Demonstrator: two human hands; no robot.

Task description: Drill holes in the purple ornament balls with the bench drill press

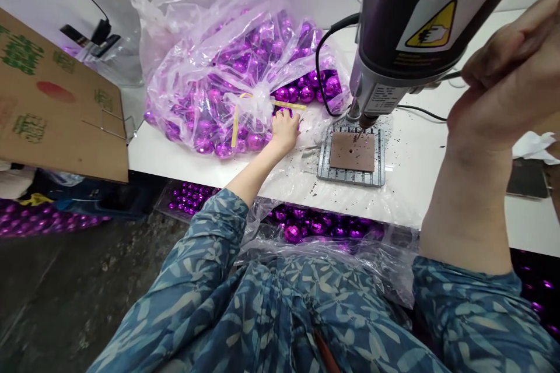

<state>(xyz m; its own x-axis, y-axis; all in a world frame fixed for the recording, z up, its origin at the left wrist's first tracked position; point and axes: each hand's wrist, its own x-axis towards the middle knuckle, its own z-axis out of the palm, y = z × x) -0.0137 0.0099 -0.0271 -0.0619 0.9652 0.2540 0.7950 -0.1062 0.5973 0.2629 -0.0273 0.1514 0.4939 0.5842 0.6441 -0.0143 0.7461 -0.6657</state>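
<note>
My left hand (pixel 285 130) reaches to the front of a clear plastic bag (pixel 175 58) full of shiny purple faceted balls (pixel 306 94). Its fingers are curled around a purple ball, mostly hidden by the hand, just under the bag's gathered knot (pixel 258 104). On the right, my right hand (pixel 511 70) is raised beside the drill press (pixel 406 29) and closed on its feed lever (pixel 452 75). Under the drill chuck (pixel 368 120), a brown board (pixel 350 157) with a small hole lies on the grey slotted base (pixel 324 172).
Dark shavings surround the base on the white table (pixel 406 186). More purple balls (pixel 293 232) lie in plastic below the table's front edge. A cardboard box (pixel 56 99) stands at left; a black cable (pixel 321 70) loops beside the drill. A dark flat object (pixel 527 178) lies at right.
</note>
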